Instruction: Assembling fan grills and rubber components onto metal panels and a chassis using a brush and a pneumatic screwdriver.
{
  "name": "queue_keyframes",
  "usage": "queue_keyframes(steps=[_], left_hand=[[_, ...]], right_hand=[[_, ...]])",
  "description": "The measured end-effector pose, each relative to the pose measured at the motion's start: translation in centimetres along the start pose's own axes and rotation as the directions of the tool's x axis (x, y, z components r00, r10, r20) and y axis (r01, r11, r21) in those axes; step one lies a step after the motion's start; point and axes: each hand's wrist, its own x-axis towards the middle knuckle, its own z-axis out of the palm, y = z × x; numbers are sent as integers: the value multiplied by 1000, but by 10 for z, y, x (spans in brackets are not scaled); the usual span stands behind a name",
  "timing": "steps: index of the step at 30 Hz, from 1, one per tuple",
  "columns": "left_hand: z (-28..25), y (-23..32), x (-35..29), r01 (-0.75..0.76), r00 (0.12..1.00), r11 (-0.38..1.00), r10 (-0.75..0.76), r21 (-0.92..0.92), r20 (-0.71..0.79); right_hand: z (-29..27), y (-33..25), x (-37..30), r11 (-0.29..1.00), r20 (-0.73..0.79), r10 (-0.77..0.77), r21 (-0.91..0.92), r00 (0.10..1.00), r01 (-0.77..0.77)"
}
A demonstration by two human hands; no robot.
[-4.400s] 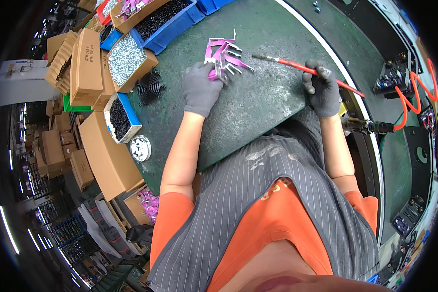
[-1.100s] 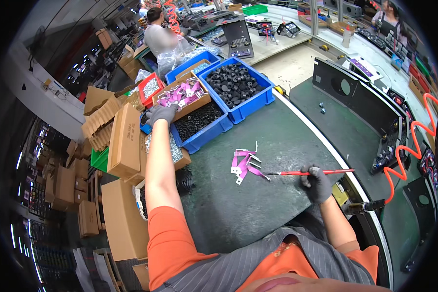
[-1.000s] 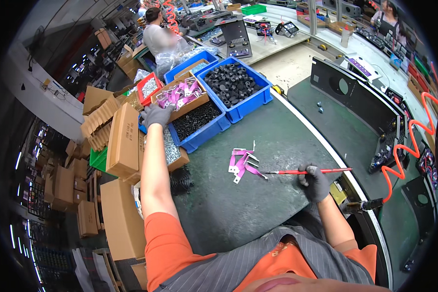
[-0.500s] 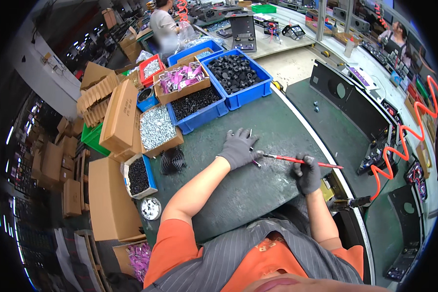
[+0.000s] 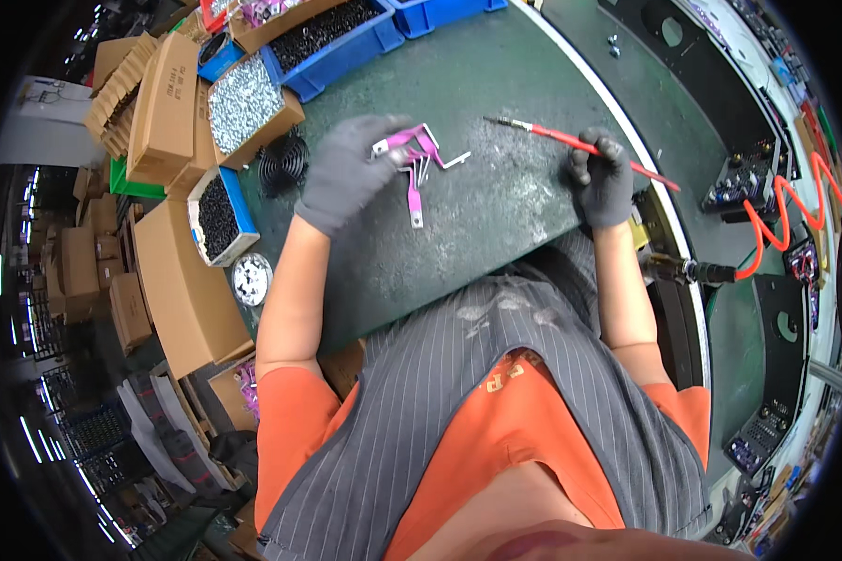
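My left hand [image 5: 344, 178], in a grey glove, is closed on several bent metal brackets [image 5: 415, 198] in purple and silver. They stick out past the thumb above the green work table [image 5: 477, 201], some pointing down, one out to the right. In my right hand [image 5: 606, 189], also gloved, is a thin red-handled brush [image 5: 554, 136]. The fingers pinch its handle, and its dark tip points left toward the brackets. A gap separates the brush tip from the brackets.
Left of my left hand lies a black ringed grille [image 5: 283, 163]. Near it stand a box of black small parts [image 5: 243, 213], a round white tub [image 5: 264, 280] and a carton of silver screws [image 5: 285, 120]. Blue bins [image 5: 332, 63] line the far side. A red coiled hose [image 5: 756, 234] hangs at right.
My left hand has lifted from the table and now holds purple brackets up. The right hand still holds the brush. The view has tilted down toward my body.
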Motion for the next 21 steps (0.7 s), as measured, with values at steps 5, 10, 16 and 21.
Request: queue_keyframes(steps=[5,10,16,21], left_hand=[[16,13,-20,298,955,879,-278,373,-108],[36,28,-46,472,865,799,-501,372,-21],[45,13,-58,359,933,871,-345,336,-104],[28,-3,-65,407,892,909,-417,-88,-173]], right_hand=[[0,0,-3,1000,5,-19,-10,1000,19],[0,1,-10,999,25,-33,-27,999,33],[3,-4,-10,1000,14,-1,28,1000,1],[11,-1,-20,994,101,82,61,992,-88]])
